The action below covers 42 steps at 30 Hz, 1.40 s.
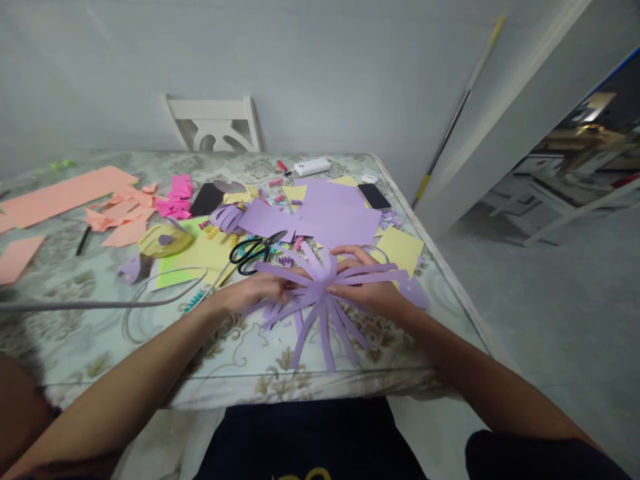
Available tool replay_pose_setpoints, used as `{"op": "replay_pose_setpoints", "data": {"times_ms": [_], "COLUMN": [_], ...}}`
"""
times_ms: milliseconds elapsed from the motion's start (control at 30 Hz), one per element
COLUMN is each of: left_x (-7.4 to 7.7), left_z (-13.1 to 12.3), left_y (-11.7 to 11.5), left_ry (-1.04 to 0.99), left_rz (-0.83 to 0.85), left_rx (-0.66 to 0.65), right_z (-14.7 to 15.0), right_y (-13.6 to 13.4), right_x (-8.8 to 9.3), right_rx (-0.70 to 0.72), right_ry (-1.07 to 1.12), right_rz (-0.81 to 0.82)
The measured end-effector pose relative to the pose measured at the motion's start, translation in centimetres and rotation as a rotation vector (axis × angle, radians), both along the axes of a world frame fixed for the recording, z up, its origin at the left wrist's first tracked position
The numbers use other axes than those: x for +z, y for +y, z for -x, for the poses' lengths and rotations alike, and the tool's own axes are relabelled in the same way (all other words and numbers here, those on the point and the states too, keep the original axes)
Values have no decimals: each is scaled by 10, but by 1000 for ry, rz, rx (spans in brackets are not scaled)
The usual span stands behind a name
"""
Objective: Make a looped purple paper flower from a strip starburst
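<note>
A lilac paper piece cut into many long strips (324, 283) spreads out like a starburst above the near edge of the table. On its right side my right hand (373, 290) grips it, thumb near the middle and some fingers behind the strips. From the left, my left hand (263, 291) is closed on the strips, its fingertips partly hidden behind them. Black-handled scissors (256, 250) lie just beyond my left hand, blades parted. Further back are lilac paper sheets (340, 213).
Yellow paper (400, 248), peach paper (70, 193), pink paper scraps (176, 195) and a yellow paper ball (165, 241) lie about. Two dark phones (207, 199), a white power bank (313, 167) and a grey cable (100, 306) share the table. A white chair (215, 120) stands behind.
</note>
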State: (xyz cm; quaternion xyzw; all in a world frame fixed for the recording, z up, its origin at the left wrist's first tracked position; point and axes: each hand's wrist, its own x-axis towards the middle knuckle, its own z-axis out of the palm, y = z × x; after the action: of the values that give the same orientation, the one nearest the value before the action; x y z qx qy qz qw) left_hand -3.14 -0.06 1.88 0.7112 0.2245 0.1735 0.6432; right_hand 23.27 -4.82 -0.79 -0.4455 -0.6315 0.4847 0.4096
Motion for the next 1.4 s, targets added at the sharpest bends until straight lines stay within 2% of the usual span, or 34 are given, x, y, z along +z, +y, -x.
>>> {"op": "replay_pose_setpoints", "data": {"times_ms": [133, 267, 467, 667, 867, 1033, 1233, 1400], "left_x": [-4, -10, -19, -16, -15, -15, -7, -5], "left_z": [-2, -16, -27, -25, -28, -27, -26, -25], "left_y": [-5, -11, -18, -19, -20, -20, -21, -20], "left_ry": [67, 234, 199, 252, 188, 273, 260, 291], "left_rz": [-75, -202, -183, -181, -209, -265, -238, -226], "left_rx": [21, 136, 264, 345, 325, 403, 449, 472], "right_z": [2, 5, 8, 6, 6, 7, 0, -9], "right_y": [-1, -2, -4, -6, -6, -6, 5, 13], "right_x": [0, -1, 0, 4, 6, 6, 3, 7], "right_rx": [-24, -55, -52, -74, -83, -80, -157, -241], "right_ry": [-23, -51, -46, -53, -55, -13, 36, 160], "right_rz": [21, -18, 5, 36, 6, 30, 29, 107]}}
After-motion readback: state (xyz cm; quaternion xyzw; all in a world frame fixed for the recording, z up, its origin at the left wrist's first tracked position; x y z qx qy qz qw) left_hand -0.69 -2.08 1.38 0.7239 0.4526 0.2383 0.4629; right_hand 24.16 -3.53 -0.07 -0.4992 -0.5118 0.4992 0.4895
